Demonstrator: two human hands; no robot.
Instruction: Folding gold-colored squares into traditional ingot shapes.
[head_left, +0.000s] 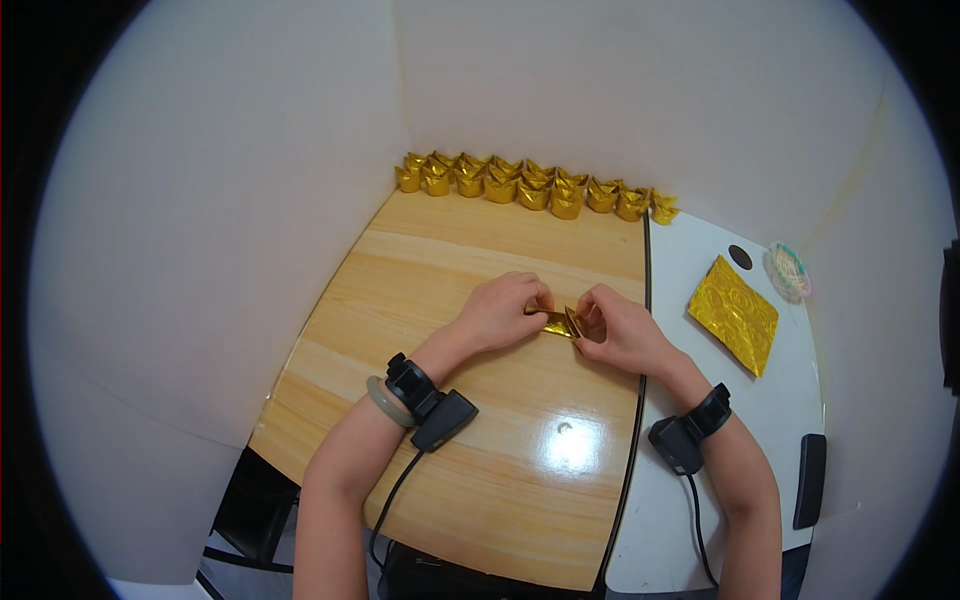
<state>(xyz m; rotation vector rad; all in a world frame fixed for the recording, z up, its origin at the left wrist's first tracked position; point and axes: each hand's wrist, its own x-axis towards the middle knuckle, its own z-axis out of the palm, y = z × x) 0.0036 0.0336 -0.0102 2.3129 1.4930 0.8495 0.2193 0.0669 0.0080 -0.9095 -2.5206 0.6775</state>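
Your left hand (508,312) has the left end of a small gold foil piece (557,326) pinched between thumb and curled fingers, with almost no gap, while your right hand (620,330) curves around its other end, thumb on the near side and index finger on the far side, close in on the foil; exactly where those right fingertips press is partly hidden. The piece lies between your hands, just above or on the wooden tabletop (450,420), its right end showing raised edges. Folding looks to be the step in hand, partway through. The next move probably calls for a steady left pinch while the right thumb and finger line up those edges and press the crease evenly, without tearing the foil. Well beyond your grip stand rows of shaped gold pieces (500,187); to its right lies a flat gold sheet (735,318) on the white surface (660,545).
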